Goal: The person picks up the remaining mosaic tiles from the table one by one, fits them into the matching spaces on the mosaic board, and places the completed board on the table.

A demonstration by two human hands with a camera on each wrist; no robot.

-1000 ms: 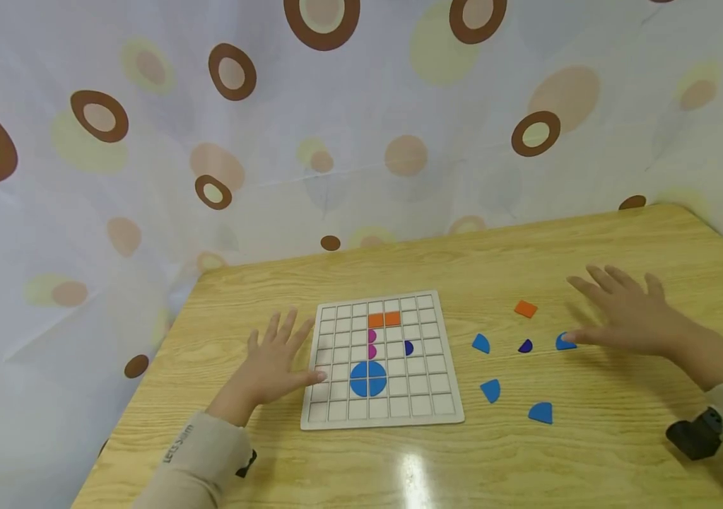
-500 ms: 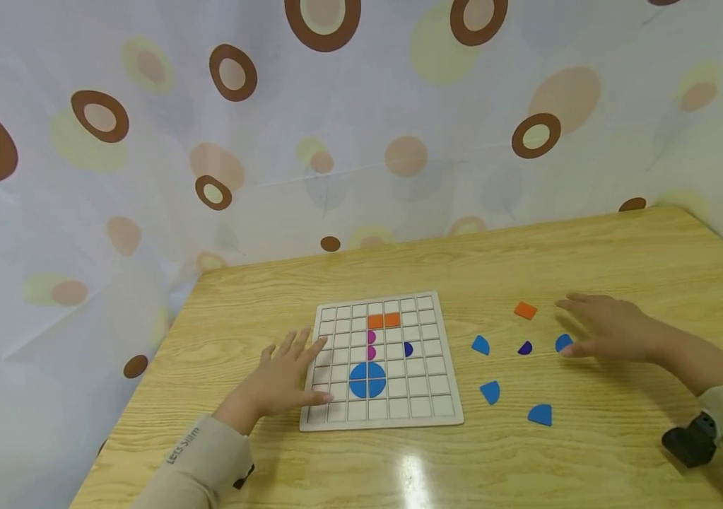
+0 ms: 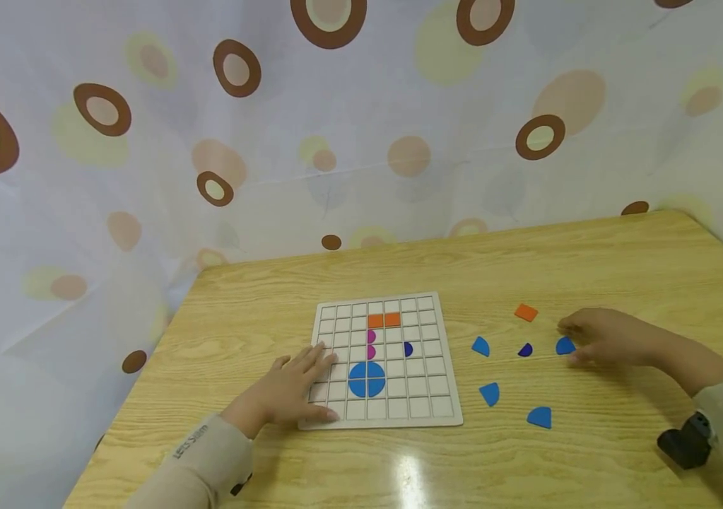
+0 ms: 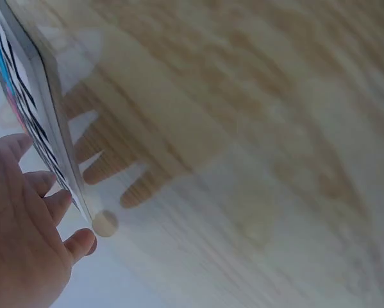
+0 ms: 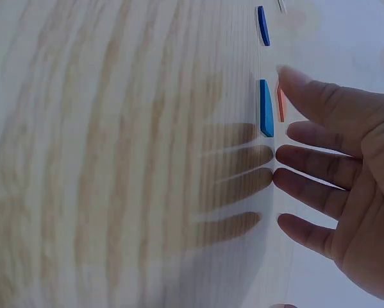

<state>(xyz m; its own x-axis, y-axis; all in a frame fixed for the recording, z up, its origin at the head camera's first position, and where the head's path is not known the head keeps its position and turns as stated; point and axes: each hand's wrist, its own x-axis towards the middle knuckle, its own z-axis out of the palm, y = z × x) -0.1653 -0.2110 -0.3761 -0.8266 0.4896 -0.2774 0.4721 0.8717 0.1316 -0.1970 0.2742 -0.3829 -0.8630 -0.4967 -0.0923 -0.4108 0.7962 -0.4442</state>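
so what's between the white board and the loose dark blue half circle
In the head view, a blue quarter circle lies between the white board and that dark blue half circle.

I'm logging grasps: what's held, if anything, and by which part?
Nothing is held: the left hand lies partly over the board, the right hand hovers by a blue piece.

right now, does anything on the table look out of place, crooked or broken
Nothing looks spilled or broken. The shapes on the white board sit neatly within its squares. The loose pieces to its right on the table point different ways, but that seems ordinary for scattered pieces.
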